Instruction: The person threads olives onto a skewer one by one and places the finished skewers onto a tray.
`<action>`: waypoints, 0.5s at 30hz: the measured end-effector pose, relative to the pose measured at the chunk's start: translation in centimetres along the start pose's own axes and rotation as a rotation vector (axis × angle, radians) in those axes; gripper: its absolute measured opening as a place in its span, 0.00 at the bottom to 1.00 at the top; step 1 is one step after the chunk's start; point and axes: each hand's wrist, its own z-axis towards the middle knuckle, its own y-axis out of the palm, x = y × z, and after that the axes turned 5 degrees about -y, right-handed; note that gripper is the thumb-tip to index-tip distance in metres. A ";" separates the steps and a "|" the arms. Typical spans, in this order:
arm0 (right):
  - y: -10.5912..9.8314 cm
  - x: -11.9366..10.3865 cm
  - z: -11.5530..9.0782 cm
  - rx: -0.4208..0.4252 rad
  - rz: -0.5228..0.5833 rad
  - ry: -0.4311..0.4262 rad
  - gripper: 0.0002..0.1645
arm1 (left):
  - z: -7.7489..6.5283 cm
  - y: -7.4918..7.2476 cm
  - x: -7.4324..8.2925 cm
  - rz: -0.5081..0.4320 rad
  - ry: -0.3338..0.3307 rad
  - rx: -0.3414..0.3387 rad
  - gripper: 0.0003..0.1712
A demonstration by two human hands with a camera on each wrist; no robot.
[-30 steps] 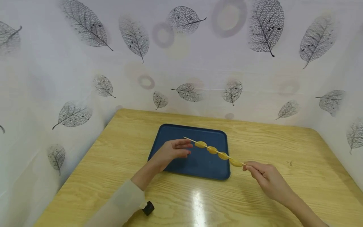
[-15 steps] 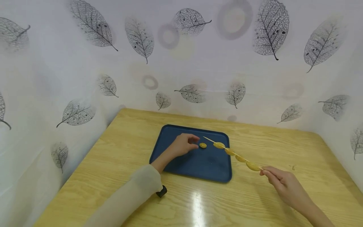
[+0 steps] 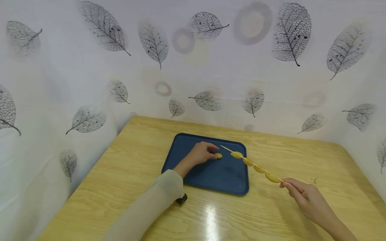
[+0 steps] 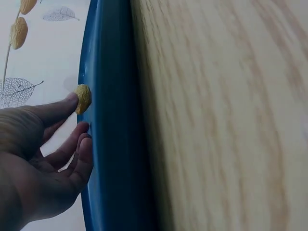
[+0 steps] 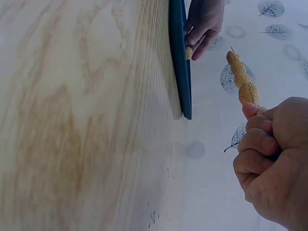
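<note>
In the head view my right hand [image 3: 309, 201] grips the lower end of a thin wooden skewer [image 3: 225, 148]. Several wrinkled yellow oval pieces [image 3: 258, 169] are threaded along it, and its bare tip slants up to the left over the tray's right side. My left hand [image 3: 200, 153] reaches over the dark blue tray [image 3: 211, 177]. A loose yellow oval piece [image 3: 218, 156] lies on the tray at its thumb. In the left wrist view a fingertip touches this piece [image 4: 83, 99], while the other fingers stay apart below. The right wrist view shows the right hand [image 5: 279, 159] curled round the skewer's end.
The tray lies on a light wood table [image 3: 135, 160]. A white curtain [image 3: 211, 67] printed with dark leaves encloses the back and sides. A small black object [image 3: 182, 199] shows beneath the left sleeve [image 3: 163, 194].
My right hand has carried the skewer to the right, away from the left hand. The left hand has moved right to the loose yellow piece, which now shows clear of the skewer.
</note>
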 end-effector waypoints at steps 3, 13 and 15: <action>0.1 0.0 0.0 0.009 0.000 -0.006 0.11 | 0.2 0.2 0.2 0.035 0.002 -0.013 0.22; 0.2 0.0 0.1 0.013 0.010 -0.023 0.12 | 0.2 0.5 0.4 0.077 0.020 0.012 0.15; 0.2 0.0 0.1 0.011 0.003 -0.019 0.11 | -0.1 0.2 0.1 0.029 0.028 0.015 0.14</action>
